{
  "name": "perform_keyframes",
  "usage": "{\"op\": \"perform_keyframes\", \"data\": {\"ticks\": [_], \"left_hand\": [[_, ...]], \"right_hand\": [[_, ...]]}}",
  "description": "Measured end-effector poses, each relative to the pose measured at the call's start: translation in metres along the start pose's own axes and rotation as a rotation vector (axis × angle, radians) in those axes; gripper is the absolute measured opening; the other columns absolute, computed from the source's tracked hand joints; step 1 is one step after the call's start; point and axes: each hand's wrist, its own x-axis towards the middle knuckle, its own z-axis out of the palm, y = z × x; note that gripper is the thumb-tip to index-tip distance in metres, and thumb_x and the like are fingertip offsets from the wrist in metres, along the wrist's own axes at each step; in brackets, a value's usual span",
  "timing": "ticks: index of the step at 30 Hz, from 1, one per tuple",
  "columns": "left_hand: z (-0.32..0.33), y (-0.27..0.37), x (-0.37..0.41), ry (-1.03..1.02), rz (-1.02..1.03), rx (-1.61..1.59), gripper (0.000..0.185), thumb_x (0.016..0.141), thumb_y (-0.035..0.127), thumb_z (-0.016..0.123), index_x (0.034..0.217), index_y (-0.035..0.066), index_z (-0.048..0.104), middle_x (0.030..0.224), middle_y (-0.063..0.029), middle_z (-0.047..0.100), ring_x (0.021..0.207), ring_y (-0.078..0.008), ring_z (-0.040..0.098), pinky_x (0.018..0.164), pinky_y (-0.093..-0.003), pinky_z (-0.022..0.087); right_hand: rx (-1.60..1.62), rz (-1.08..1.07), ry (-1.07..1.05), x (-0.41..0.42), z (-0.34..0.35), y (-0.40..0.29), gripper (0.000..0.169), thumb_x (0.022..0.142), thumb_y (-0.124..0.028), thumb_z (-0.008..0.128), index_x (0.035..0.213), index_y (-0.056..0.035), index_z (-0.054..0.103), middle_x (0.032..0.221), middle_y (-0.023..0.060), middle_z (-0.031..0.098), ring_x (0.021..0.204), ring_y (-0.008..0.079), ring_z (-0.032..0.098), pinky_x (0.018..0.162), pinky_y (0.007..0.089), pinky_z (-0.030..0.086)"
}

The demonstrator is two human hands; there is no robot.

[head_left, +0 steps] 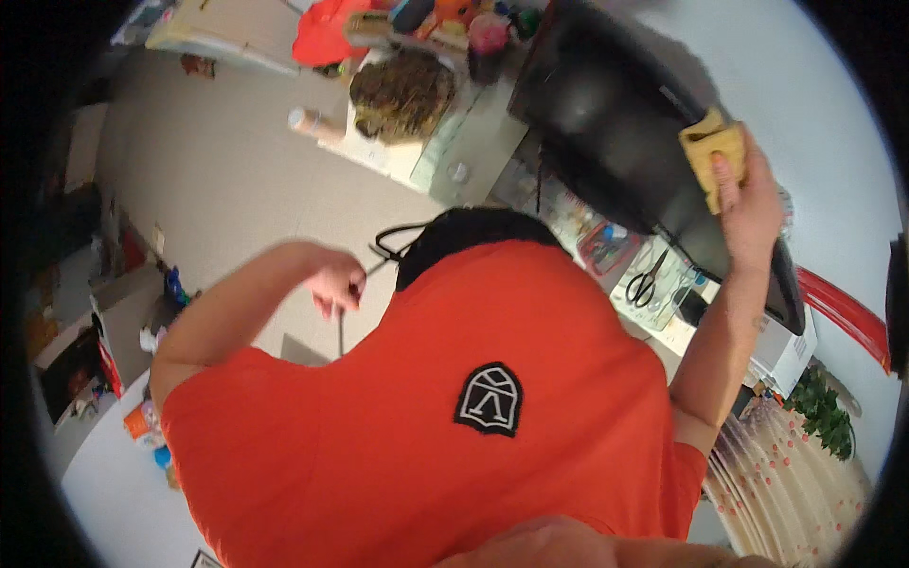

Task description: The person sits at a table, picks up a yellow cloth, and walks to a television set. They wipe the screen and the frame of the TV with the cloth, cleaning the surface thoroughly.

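Observation:
My right hand (753, 202) grips a folded yellow cloth (728, 153) against the upper edge of a black flat-screen television (611, 135), which stands tilted in the view close to the wall. My left hand (339, 284) is closed around a thin dark cord (341, 334), low at the left of my body; the cord runs up towards the black garment at my waist and down past the hand. Beneath the television, black-handled scissors (643, 287) lie on a glass-topped surface, beside a clear container with small items (609, 245).
A brown textured object (402, 96) and a pale cylinder (312, 122) are on the cabinet. Toys (488, 32) crowd its far end. Red strips (845, 312) lie along the wall near a green plant (820, 408) and a spotted curtain (774, 476). A white round table (106, 483) stands at lower left.

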Motion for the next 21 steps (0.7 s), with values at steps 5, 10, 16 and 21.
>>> {"op": "perform_keyframes", "data": {"ticks": [5, 10, 16, 21], "left_hand": [[0.035, -0.030, 0.062, -0.059, 0.146, 0.009, 0.038, 0.092, 0.035, 0.072, 0.118, 0.008, 0.069, 0.104, -0.0083, 0.076, 0.088, -0.0193, 0.075, 0.077, -0.0367, 0.059], [0.003, -0.032, 0.058, -0.025, 0.098, 0.151, 0.040, 0.089, 0.035, 0.073, 0.117, 0.007, 0.072, 0.103, -0.0059, 0.076, 0.089, -0.0173, 0.074, 0.076, -0.0353, 0.058], [-0.050, 0.020, -0.024, -0.027, -0.027, 0.389, 0.042, 0.085, 0.036, 0.073, 0.115, 0.007, 0.075, 0.103, -0.0031, 0.077, 0.090, -0.0150, 0.074, 0.075, -0.0337, 0.057], [-0.099, 0.108, -0.119, 0.572, 0.246, 0.262, 0.020, 0.090, 0.020, 0.066, 0.096, 0.003, 0.074, 0.082, -0.0061, 0.074, 0.066, -0.0153, 0.070, 0.066, -0.0328, 0.055]], "right_hand": [[0.008, -0.061, 0.077, 0.004, -0.008, -0.015, 0.067, 0.088, -0.046, 0.076, 0.138, -0.0047, 0.062, 0.134, 0.0214, 0.066, 0.125, 0.0404, 0.062, 0.106, 0.0478, 0.049], [0.082, -0.061, 0.167, 0.005, -0.015, -0.016, 0.064, 0.086, -0.048, 0.076, 0.132, -0.0055, 0.063, 0.126, 0.0179, 0.068, 0.115, 0.0411, 0.064, 0.099, 0.0493, 0.050], [0.091, -0.077, 0.178, 0.003, -0.007, -0.010, 0.066, 0.091, -0.053, 0.069, 0.136, -0.0044, 0.061, 0.128, 0.0195, 0.067, 0.114, 0.0427, 0.064, 0.100, 0.0492, 0.050], [0.022, -0.059, 0.196, 0.000, -0.005, -0.010, 0.067, 0.092, -0.058, 0.067, 0.134, -0.0057, 0.063, 0.127, 0.0186, 0.068, 0.114, 0.0408, 0.065, 0.098, 0.0496, 0.051]]}}
